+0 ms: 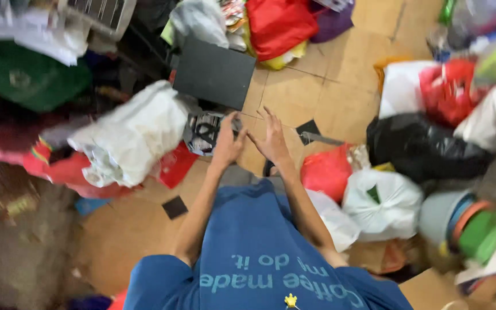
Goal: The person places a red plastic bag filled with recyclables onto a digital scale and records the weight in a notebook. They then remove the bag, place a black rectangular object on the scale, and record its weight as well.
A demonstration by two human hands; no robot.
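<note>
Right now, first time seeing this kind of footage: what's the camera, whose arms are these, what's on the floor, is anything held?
There is one picture, from a camera worn on a person's head and pointing down, so the blue t-shirt at the bottom is the wearer's own. The two bare arms are theirs too. The left hand rests on the edge of a black-and-white patterned bag; whether it grips it cannot be told, because the image is blurred. The right hand is open, fingers spread, holding nothing. Around them on the tan tiled floor lie a black flat board, a white plastic bag, a red bag, a black bag and stacked coloured bowls.
</note>
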